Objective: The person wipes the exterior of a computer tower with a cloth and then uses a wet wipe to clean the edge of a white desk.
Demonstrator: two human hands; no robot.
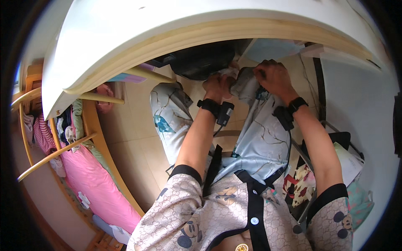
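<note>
beige tiled floor [134, 146], white table top [167, 25] with wood edge overhead, wooden rack [54, 152] left with clothes and pink bedding [98, 184], daylight

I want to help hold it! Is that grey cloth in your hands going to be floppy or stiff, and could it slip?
Probably floppy: the grey cloth is bunched and creased between the left hand and the right hand. It looks thin, so likely light. It is unlikely to roll, though a loose end might droop.

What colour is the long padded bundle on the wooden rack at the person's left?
Bright pink, plain; the head view shows it best, lower left.
</note>
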